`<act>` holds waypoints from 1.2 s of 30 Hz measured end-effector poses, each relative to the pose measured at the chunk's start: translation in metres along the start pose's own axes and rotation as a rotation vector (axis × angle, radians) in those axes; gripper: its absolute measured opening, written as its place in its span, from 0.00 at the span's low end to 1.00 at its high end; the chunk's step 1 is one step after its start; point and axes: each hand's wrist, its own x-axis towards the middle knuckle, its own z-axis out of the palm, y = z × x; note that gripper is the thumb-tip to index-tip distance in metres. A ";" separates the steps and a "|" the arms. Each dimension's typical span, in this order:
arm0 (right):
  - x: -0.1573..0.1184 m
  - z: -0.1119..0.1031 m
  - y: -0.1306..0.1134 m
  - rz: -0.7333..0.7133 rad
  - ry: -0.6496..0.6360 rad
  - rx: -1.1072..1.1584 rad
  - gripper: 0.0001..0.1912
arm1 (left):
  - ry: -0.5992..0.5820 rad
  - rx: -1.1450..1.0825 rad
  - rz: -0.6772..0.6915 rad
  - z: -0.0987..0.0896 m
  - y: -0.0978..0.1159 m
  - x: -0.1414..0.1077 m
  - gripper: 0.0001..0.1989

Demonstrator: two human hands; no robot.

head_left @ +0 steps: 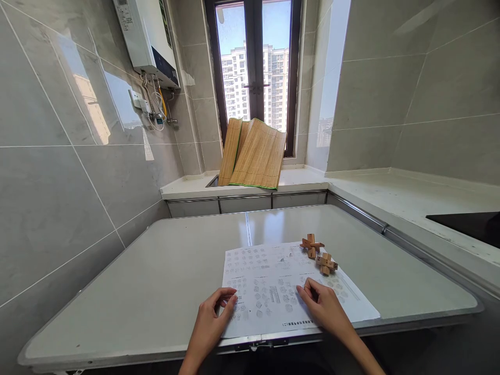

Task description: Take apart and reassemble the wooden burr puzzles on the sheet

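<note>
A printed paper sheet [273, 307] with rows of small diagrams lies at the table's near edge. My left hand [211, 317] rests at the sheet's left edge, thumb and fingers slightly apart and nothing held between them. Over the sheet's right half is my right hand [322, 307], its fingers curled in and nothing visible in them. Just beyond it, an interlocking wooden burr puzzle [326, 264] sits on the paper's right side. A second wooden burr puzzle [311, 246], with a pointed bar, stands behind it at the sheet's far right corner.
The pale folding table [148, 291] has a metal rim and a centre seam. Behind it, a folded bamboo mat [258, 153] leans on the white counter [300, 177] below a window. A water heater [150, 39] hangs at upper left. The counter continues along the right.
</note>
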 end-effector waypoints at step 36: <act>0.000 0.000 0.000 -0.001 0.020 0.002 0.24 | -0.002 0.018 -0.011 -0.001 0.001 0.000 0.22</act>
